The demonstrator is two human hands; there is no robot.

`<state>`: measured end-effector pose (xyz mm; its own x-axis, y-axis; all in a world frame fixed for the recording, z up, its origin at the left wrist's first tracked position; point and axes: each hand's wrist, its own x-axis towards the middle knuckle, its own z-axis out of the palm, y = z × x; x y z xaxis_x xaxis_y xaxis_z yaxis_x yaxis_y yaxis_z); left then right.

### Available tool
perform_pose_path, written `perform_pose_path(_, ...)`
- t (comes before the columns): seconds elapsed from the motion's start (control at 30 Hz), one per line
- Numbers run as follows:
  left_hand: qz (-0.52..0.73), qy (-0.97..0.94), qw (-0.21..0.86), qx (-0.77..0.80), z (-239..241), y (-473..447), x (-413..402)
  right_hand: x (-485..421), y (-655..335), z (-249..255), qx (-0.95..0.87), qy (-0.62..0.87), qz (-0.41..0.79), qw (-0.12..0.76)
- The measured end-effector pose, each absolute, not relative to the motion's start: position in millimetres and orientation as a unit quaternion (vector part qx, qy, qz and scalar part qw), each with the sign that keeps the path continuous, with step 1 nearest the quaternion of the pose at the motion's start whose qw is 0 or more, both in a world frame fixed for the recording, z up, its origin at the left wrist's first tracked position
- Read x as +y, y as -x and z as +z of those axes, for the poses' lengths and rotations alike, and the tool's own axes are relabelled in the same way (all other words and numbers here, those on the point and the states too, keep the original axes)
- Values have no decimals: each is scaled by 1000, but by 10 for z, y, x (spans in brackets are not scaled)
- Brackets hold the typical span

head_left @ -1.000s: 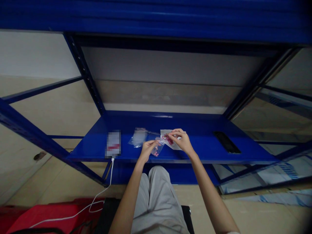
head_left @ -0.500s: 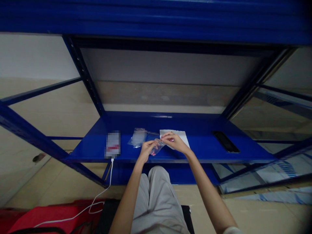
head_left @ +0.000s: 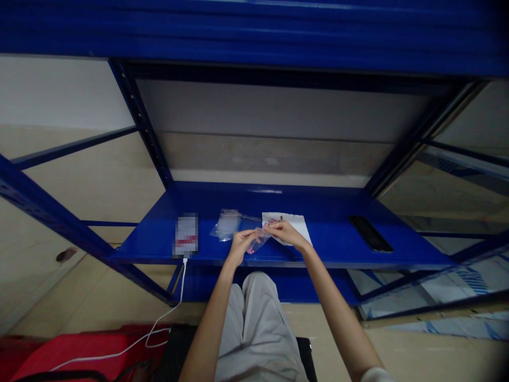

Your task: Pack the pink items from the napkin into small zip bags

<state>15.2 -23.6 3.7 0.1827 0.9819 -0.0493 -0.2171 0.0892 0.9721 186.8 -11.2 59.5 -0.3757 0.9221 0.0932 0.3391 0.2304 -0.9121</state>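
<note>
Both hands work over the front of a blue metal shelf (head_left: 318, 249). My left hand (head_left: 240, 245) pinches one edge of a small clear plastic bag (head_left: 257, 242) that holds pink pieces. My right hand (head_left: 285, 233) pinches the bag's other edge, fingers pressed together. Under and behind the right hand lies a white sheet (head_left: 296, 223) with small red bits on it. A pile of empty clear bags (head_left: 226, 224) lies just left of my hands.
A phone (head_left: 185, 235) on a white cable (head_left: 175, 313) lies at the shelf's left front. A black flat device (head_left: 369, 232) lies at the right. Blue uprights (head_left: 139, 116) and an upper shelf frame the space. My grey-trousered knees sit below, and a red bag (head_left: 79, 353) is at lower left.
My right hand came left off the white sheet and joined the left hand on the small bag. The white sheet now lies flat on the shelf.
</note>
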Motion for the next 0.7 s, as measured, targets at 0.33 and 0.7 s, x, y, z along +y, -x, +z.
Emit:
perform_pose_path(0.33, 490, -464, 622, 398, 27, -155, -222, -190, -1836, 618, -624, 485, 517, 329)
perform_pose_path(0.7, 495, -451, 627, 398, 17, -160, -204, -111, -1933, 740, -692, 461, 387, 399)
